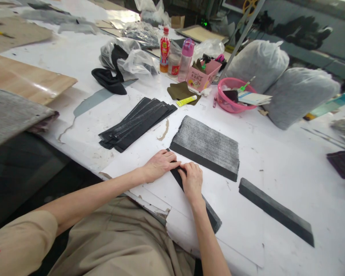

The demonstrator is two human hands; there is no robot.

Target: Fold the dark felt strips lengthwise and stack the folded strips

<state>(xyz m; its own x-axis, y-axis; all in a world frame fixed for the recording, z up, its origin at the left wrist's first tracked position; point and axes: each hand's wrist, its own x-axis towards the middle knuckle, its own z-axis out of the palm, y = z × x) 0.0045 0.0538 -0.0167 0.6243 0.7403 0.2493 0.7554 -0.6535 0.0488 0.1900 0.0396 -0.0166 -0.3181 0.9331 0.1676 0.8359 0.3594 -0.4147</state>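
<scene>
First, at the left, a pale wooden board [25, 78] is seen lying partly behind a grey sheet [14, 115]. Next, a pile of black strips [138, 124] is spread in a loose fan on the white counter [278, 153]. Near the counter's front edge, a single dark strip [179, 179] is held slantwise: by the left hand [160, 165] its far part is gripped, fingers curled down onto it, and just beside, it is pinched by the fingers of the right hand [193, 181]. Beyond the hands, a broad grey-topped block [207, 143] is placed flat. Behind that, a pink basket [232, 109] is filled with small items. Farther right, a long dark bar [276, 209] is left lying, touched by neither hand.
</scene>
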